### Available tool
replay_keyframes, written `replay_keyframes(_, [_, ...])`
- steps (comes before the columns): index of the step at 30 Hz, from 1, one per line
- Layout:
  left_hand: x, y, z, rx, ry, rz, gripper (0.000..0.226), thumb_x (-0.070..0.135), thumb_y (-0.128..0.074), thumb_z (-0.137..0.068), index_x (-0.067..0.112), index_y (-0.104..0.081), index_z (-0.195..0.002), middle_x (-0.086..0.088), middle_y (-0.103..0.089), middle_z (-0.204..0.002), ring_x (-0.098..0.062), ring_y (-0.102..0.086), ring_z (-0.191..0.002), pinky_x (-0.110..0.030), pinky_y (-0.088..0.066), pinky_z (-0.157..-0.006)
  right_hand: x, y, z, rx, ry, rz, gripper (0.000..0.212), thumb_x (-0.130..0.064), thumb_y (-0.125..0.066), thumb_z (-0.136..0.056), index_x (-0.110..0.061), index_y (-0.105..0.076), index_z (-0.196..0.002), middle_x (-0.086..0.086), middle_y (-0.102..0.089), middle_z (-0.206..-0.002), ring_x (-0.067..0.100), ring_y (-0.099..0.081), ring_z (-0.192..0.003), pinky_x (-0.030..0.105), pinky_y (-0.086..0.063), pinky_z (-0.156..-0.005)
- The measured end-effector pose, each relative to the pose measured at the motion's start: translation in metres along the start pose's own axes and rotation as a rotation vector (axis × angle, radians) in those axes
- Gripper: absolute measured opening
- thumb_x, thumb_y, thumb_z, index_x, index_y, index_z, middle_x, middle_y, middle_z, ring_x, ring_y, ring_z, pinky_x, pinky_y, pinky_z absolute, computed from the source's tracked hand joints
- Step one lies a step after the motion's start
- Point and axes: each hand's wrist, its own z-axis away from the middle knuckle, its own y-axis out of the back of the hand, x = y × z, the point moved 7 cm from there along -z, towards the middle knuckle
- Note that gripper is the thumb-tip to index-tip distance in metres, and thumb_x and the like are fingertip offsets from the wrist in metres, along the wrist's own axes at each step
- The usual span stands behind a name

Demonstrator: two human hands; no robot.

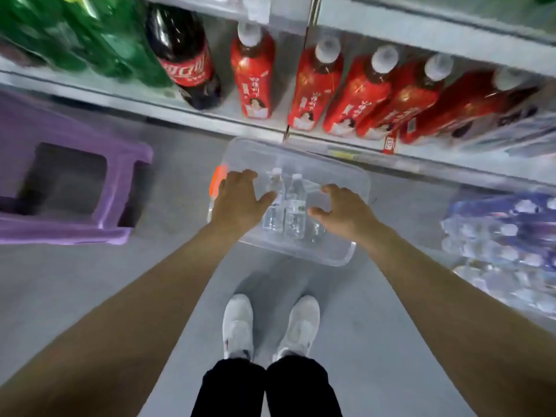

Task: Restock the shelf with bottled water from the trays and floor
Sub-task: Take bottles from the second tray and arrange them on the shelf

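Bare forearms are filling the lower frame, reaching down and forward; below them, black trousers and white shoes (270,323) are standing on a smooth grey floor (90,281).

Left hand (240,200): palm down, fingers spread, gripping nothing, hovering over the left part of a clear plastic tray (340,257). Right hand (343,212): palm down, fingers curled but apart, likewise empty, over the tray's right part. Contact with the tray cannot be told.

The tray is rectangular with rounded corners, transparent, an orange clip (217,180) on its left edge. It is sitting on the floor just in front of the shelf (210,115).

Two water bottles (285,206) are lying between the hands inside the tray: clear ribbed plastic, pale caps, side by side, touching. Long axes are running away from the person, caps pointing toward the shelf. A third may be beside them; too blurred to say.

Shelf: red-labelled bottles with white caps (316,85), one dark cola bottle (186,55), green bottles (75,34). Purple plastic stool (60,227) at left. Shrink-wrapped water packs (505,242) at right, on the floor.
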Motion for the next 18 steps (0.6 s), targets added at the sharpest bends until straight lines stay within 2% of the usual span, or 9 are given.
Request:
replay_keyframes(5, [-0.06,-0.104,-0.084,-0.127,0.07,-0.071,0.07,0.053,-0.064,-0.09,0.014,-0.042,-0.144,-0.016,-0.046,-0.138,-0.033,-0.043,-0.131,-0.044,-0.041,-0.106,0.056,-0.094,-0.101,-0.088,-0.096,-0.095,0.067,-0.047,-0.062,-0.097,-0.012,-0.041,-0.15,0.011,-0.051,-0.15,0.031,-0.048,-0.137,0.033,-0.04,-0.107])
replay_keyframes(8, [-0.09,-0.15,-0.129,-0.18,0.104,-0.15,0.076,0.057,-0.061,-0.09,0.009,-0.038,-0.145,-0.019,-0.044,-0.139,-0.037,-0.045,-0.13,-0.047,-0.042,-0.105,0.083,-0.134,-0.146,-0.102,-0.169,-0.191,0.063,-0.044,-0.068,-0.094,-0.013,-0.046,-0.144,0.01,-0.055,-0.142,0.028,-0.053,-0.13,0.027,-0.041,-0.097])
replay_keyframes(11, [-0.112,-0.192,-0.162,-0.242,0.128,-0.134,0.081,0.059,-0.061,-0.09,0.006,-0.033,-0.145,-0.02,-0.047,-0.139,-0.037,-0.051,-0.124,-0.04,-0.044,-0.095,0.1,-0.162,-0.18,-0.09,-0.204,-0.348,0.046,-0.033,-0.072,-0.094,-0.008,-0.058,-0.131,0.01,-0.063,-0.122,0.029,-0.062,-0.112,0.03,-0.047,-0.095])
replay_keyframes(13, [-0.12,-0.214,-0.175,-0.292,0.144,-0.093,0.081,0.059,-0.061,-0.09,0.006,-0.033,-0.144,-0.017,-0.053,-0.133,-0.034,-0.056,-0.116,-0.036,-0.042,-0.082,0.108,-0.179,-0.195,-0.092,-0.222,-0.471,0.024,-0.028,-0.075,-0.092,-0.015,-0.068,-0.111,0.008,-0.07,-0.111,0.028,-0.067,-0.104,0.037,-0.054,-0.097])
replay_keyframes(15, [-0.122,-0.23,-0.185,-0.324,0.137,-0.04,0.08,0.06,-0.062,-0.088,0.008,-0.036,-0.142,-0.01,-0.057,-0.125,-0.028,-0.056,-0.107,-0.033,-0.039,-0.077,0.113,-0.197,-0.207,-0.11,-0.222,-0.597,0.014,-0.026,-0.078,-0.089,-0.026,-0.07,-0.101,0.001,-0.074,-0.107,0.02,-0.07,-0.101,0.034,-0.056,-0.093])
replay_keyframes(18, [-0.122,-0.246,-0.2,-0.341,0.115,0.03,0.073,0.067,-0.069,-0.078,0.016,-0.056,-0.129,-0.002,-0.067,-0.113,-0.017,-0.061,-0.091,-0.027,-0.04,-0.064,0.12,-0.217,-0.225,-0.109,-0.221,-0.709,0.022,-0.023,-0.085,-0.081,-0.029,-0.074,-0.1,-0.003,-0.078,-0.105,0.017,-0.073,-0.099,0.038,-0.056,-0.098])
